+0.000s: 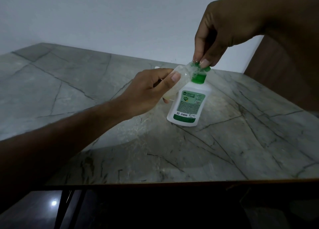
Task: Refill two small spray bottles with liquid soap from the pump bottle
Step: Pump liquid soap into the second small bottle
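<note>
Left hand (146, 90) grips tilted spray bottle (179, 80) against pump bottle (188, 101); right hand (224, 32) seemingly pinches its nozzle.

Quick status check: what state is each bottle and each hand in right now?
Pump bottle: upright on the marble table, green pump on.
Small spray bottle: clear, tilted, mouth at the pump nozzle.
Left hand: grips the spray bottle.
Right hand: fingertips on the pump head.

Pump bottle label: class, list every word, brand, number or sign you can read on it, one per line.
Pump bottle label: white and green, printed text, a barcode and small symbols, all too blurred to read.
Clear bottle in the left hand: no text visible.
</note>
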